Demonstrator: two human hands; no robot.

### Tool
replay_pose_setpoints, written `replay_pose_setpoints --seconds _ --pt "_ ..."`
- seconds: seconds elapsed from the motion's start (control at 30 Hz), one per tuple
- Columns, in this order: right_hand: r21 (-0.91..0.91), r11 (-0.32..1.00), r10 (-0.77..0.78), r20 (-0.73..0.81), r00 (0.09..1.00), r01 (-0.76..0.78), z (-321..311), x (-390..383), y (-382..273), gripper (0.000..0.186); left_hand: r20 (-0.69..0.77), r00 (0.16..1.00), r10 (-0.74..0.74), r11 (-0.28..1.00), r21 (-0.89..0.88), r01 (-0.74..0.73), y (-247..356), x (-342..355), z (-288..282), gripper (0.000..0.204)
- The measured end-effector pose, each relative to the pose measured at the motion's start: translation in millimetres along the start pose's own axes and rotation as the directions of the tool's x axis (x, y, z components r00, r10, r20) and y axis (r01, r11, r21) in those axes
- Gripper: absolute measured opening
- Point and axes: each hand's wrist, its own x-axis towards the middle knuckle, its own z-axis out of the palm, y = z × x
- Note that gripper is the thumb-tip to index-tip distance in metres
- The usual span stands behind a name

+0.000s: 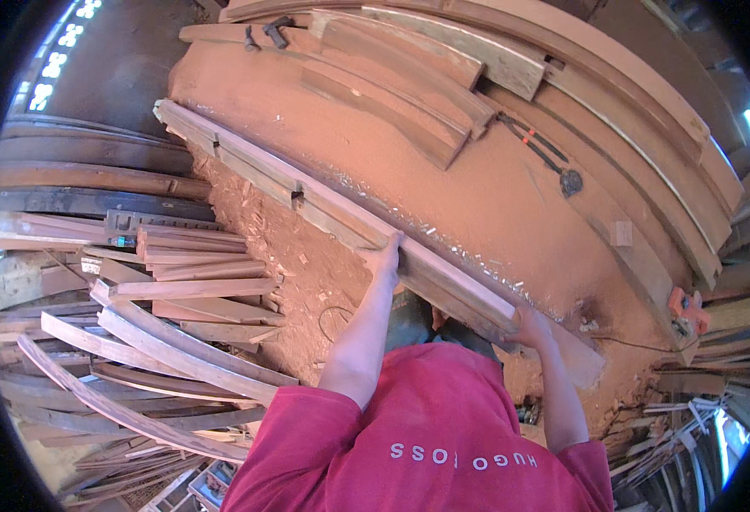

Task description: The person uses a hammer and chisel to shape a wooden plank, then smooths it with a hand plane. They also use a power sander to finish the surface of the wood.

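Note:
A long wooden beam point(341, 203) with several dark notches along its side lies diagonally from the far left toward my body, along the near edge of a sawdust-covered bench point(409, 183). My left hand point(383, 256) grips it near its middle, fingers over the upper edge. Around its near right end is my right hand point(530, 328), thumb and fingers closed on the wood. The beam hides parts of both hands' fingers. Pale shavings are scattered along its far side.
Curved boards point(426, 68) lie stacked at the bench's far side. A long-handled black and orange tool point(545, 155) rests among them, with a dark tool point(276, 32) at the back. An orange tool point(689, 311) stands right. Timber piles point(195, 290) crowd the left floor.

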Motion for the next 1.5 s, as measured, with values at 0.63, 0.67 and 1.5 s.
replay_pose_setpoints --seconds 0.63,0.67,1.5 --pt "-0.209 0.975 -0.017 -0.391 0.92 -0.071 -1 -180 0 0.051 0.514 0.853 0.092 0.842 -0.497 0.209 -12 -124 -65 0.086" --pt "-0.236 0.972 -0.078 -0.4 0.913 -0.02 0 -177 1 0.051 0.495 0.862 0.108 0.85 -0.496 0.179 -18 -120 -70 0.087" --pt "-0.328 0.933 -0.258 -0.316 0.913 0.15 -79 -110 -255 0.055 0.528 0.847 0.064 0.723 -0.61 0.325 73 19 -147 0.086"
